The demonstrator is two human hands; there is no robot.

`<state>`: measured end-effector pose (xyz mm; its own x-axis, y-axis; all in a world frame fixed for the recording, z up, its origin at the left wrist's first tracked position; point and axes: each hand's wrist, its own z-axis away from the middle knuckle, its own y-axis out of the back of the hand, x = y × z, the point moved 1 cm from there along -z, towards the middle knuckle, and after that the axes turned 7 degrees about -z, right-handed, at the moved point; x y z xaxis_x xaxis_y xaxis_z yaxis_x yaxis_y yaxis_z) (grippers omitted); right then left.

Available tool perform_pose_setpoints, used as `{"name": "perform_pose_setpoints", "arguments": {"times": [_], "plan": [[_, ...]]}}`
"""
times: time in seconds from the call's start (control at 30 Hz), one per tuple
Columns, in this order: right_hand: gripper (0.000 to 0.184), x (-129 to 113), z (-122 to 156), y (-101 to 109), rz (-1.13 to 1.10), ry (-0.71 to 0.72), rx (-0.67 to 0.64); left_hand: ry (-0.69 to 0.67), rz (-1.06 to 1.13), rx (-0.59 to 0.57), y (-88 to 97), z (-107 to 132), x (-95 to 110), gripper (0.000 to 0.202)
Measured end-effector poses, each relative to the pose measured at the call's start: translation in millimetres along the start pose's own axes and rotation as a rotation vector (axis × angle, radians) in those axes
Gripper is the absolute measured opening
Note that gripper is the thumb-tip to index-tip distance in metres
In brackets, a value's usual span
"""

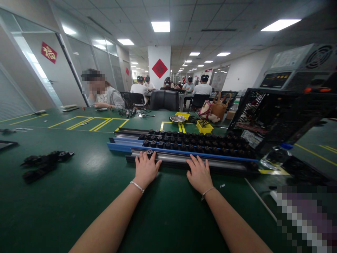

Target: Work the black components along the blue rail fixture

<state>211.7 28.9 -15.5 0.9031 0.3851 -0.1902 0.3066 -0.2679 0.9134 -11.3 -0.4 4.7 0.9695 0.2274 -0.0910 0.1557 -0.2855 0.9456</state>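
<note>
The nearest channel rail [173, 160], lying on the bench [168, 218], looks stiff, light and slippery, best held by its long edges; the left hand [146, 171], touching a small black module [150, 152], and right hand [199, 173] rest there, fingers spread, gripping nothing.

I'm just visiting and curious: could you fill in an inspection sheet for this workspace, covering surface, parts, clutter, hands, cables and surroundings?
Surface: green tabletop, marked with yellow tape.
Parts: front rail; behind it, more rails with rows of small black parts.
Clutter: dark pieces at left; metal bowl, yellow tray beyond the rails; bottle at right.
Hands: left hand and right hand both on the front rail, fingers spread.
Cables: loose tangle on the table's far side.
Surroundings: open computer case at right; seated people beyond.
</note>
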Motion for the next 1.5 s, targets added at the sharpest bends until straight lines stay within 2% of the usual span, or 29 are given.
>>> {"name": "perform_pose_setpoints", "arguments": {"times": [0.47, 0.9, 1.03, 1.5], "plan": [[0.043, 0.0, -0.3, 0.2, -0.002, 0.003, 0.001, 0.066, -0.003, 0.063, -6.4, -2.3, -7.5, 0.057], [0.042, -0.6, -0.7, 2.0, -0.005, -0.007, -0.011, 0.189, 0.061, 0.121, -12.5, -13.8, -31.3, 0.048], [0.042, -0.5, -0.9, 1.9, -0.005, -0.008, -0.010, 0.241, 0.085, 0.118, -13.1, -16.7, -41.6, 0.045], [0.042, 0.7, -0.5, 0.6, -0.002, 0.008, 0.011, 0.360, 0.134, 0.101, -19.7, -22.6, -57.8, 0.040]]}}
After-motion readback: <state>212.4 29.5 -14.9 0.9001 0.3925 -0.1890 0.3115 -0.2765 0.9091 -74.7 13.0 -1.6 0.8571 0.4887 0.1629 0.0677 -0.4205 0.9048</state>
